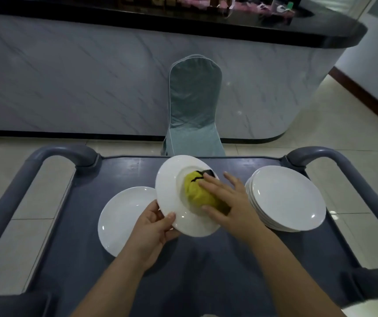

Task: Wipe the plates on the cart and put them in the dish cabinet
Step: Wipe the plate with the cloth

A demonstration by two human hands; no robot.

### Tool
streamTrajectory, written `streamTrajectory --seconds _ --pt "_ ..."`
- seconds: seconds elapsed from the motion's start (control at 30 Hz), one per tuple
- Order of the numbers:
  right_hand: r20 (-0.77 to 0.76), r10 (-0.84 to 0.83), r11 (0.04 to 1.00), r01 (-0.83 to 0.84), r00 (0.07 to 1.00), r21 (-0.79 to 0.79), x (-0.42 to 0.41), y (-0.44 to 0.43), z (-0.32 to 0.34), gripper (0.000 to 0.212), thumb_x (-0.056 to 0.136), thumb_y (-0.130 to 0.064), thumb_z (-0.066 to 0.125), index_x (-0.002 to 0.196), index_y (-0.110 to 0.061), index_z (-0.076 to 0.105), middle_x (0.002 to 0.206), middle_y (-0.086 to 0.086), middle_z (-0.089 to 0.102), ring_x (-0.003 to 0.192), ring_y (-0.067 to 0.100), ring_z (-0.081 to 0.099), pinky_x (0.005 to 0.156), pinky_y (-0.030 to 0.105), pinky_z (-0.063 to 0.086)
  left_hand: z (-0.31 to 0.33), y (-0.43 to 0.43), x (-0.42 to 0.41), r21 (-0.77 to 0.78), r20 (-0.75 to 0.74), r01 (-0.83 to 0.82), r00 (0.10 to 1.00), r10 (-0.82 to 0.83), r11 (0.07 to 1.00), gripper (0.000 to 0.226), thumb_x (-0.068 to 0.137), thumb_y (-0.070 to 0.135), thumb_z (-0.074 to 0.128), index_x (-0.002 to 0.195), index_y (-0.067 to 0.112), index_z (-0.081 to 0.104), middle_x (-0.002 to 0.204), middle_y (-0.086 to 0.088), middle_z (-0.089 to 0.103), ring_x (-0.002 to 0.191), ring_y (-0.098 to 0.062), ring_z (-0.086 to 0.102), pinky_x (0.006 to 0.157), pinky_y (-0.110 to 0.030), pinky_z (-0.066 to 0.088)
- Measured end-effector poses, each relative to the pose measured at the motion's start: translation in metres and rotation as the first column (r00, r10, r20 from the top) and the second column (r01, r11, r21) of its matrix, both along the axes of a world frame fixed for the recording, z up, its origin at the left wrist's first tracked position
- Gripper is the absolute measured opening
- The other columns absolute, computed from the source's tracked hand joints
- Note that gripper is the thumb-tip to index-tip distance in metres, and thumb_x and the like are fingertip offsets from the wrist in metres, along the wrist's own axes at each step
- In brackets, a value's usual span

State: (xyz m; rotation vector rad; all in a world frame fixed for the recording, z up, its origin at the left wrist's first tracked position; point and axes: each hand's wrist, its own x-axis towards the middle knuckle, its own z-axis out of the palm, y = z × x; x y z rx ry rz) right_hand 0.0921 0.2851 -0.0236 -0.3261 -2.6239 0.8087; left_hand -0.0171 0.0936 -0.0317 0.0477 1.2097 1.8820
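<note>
Above the grey cart [229, 259], the left hand [156, 227] pinches the rim of a glossy white ceramic plate [169, 195], likely slick and fragile, as the flat right hand [229, 197] presses a yellow cloth [197, 193] into it.

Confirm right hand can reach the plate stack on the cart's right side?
Probably yes: the plate stack sits right beside the right hand, nothing between them, though that hand presses the yellow cloth.

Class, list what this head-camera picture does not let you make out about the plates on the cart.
- Head view: centre of the held plate, covered by the yellow cloth and right hand.
- Head view: right edge of the single plate, behind the left hand and held plate.
- Head view: plate count in the right stack, rims too close.
- Head view: the dish cabinet, outside the frame.
</note>
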Motion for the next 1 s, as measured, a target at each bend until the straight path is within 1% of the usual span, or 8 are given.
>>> streamTrajectory --seconds 0.13,0.3,0.37,0.47,0.57,0.67,0.8,1.0 --pt "-0.119 -0.276 0.941 0.243 0.954 -0.237 -0.031 -0.025 0.004 0.047 0.083 -0.048 0.059 0.128 -0.039 0.056 0.136 -0.023 0.048 0.126 0.004 0.040 0.110 0.034 0.033 -0.005 -0.005 0.005 -0.002 -0.034 0.092 0.995 -0.092 0.996 0.038 0.090 -0.006 0.053 0.125 0.009 0.056 0.112 -0.016 0.069 0.100 -0.032 0.067 0.076 -0.045 0.059" --pt "-0.171 0.025 0.998 -0.036 0.985 -0.057 -0.032 -0.079 0.004 0.045 0.079 -0.031 0.066 0.124 -0.026 0.063 0.144 -0.009 0.047 0.123 0.023 0.046 0.109 0.026 0.029 -0.004 -0.013 -0.015 0.068 0.002 0.063 0.998 -0.063 0.996 0.039 0.085 0.005 0.056 0.124 0.009 0.057 0.114 -0.017 0.069 0.100 -0.033 0.068 0.076 -0.043 0.060" --pt "-0.228 0.022 0.999 -0.011 0.973 0.050 -0.010 -0.076 -0.003 0.044 0.078 -0.029 0.067 0.122 -0.025 0.064 0.143 -0.005 0.049 0.121 0.026 0.047 0.108 0.031 0.033 -0.005 -0.017 -0.017 0.082 0.019 0.095 0.995 -0.097 0.992 0.041 0.084 0.004 0.056 0.124 0.009 0.057 0.114 -0.017 0.069 0.098 -0.033 0.068 0.078 -0.044 0.059" --pt "-0.303 -0.259 0.960 0.279 0.917 0.023 -0.005 -0.051 -0.006 0.044 0.077 -0.029 0.066 0.120 -0.023 0.066 0.136 -0.001 0.056 0.115 0.028 0.052 0.105 0.038 0.037 -0.005 -0.016 -0.012 0.068 -0.025 0.155 0.988 -0.154 0.986 0.044 0.078 0.002 0.059 0.122 0.007 0.057 0.112 -0.019 0.068 0.095 -0.031 0.069 0.074 -0.043 0.060" --pt "-0.243 -0.480 0.877 0.460 0.843 -0.136 -0.035 -0.039 0.012 0.041 0.080 -0.037 0.064 0.119 -0.026 0.066 0.134 -0.006 0.057 0.119 0.023 0.051 0.106 0.028 0.030 0.000 -0.011 -0.011 0.029 -0.123 0.182 0.976 -0.177 0.983 0.043 0.080 0.001 0.060 0.122 0.009 0.057 0.113 -0.018 0.068 0.099 -0.031 0.068 0.076 -0.045 0.060" --pt "-0.251 -0.272 0.962 0.267 0.929 -0.053 -0.043 -0.070 0.024 0.041 0.079 -0.034 0.063 0.120 -0.027 0.065 0.139 -0.008 0.052 0.122 0.012 0.040 0.107 0.023 0.024 0.005 -0.014 -0.022 0.070 -0.125 0.159 0.981 -0.149 0.985 0.042 0.082 0.002 0.058 0.124 0.007 0.055 0.115 -0.019 0.068 0.104 -0.035 0.066 0.079 -0.047 0.059" --pt "-0.231 -0.103 0.984 0.134 0.968 0.121 -0.007 -0.078 0.004 0.045 0.075 -0.028 0.067 0.121 -0.029 0.064 0.142 -0.007 0.050 0.122 0.026 0.043 0.109 0.030 0.029 0.001 -0.021 -0.025 0.101 -0.084 0.192 0.979 -0.184 0.976 0.043 0.083 0.001 0.057 0.125 0.006 0.055 0.117 -0.021 0.067 0.106 -0.039 0.065 0.083 -0.053 0.056" --pt "-0.190 -0.492 0.870 0.479 0.849 -0.114 -0.020 -0.034 0.018 0.040 0.078 -0.034 0.063 0.118 -0.037 0.064 0.136 -0.015 0.051 0.114 0.012 0.038 0.104 0.019 0.026 -0.003 -0.012 -0.009 0.005 -0.189 0.285 0.941 -0.279 0.958 0.043 0.083 -0.001 0.067 0.123 0.011 0.057 0.113 -0.017 0.069 0.101 -0.033 0.067 0.072 -0.043 0.059"
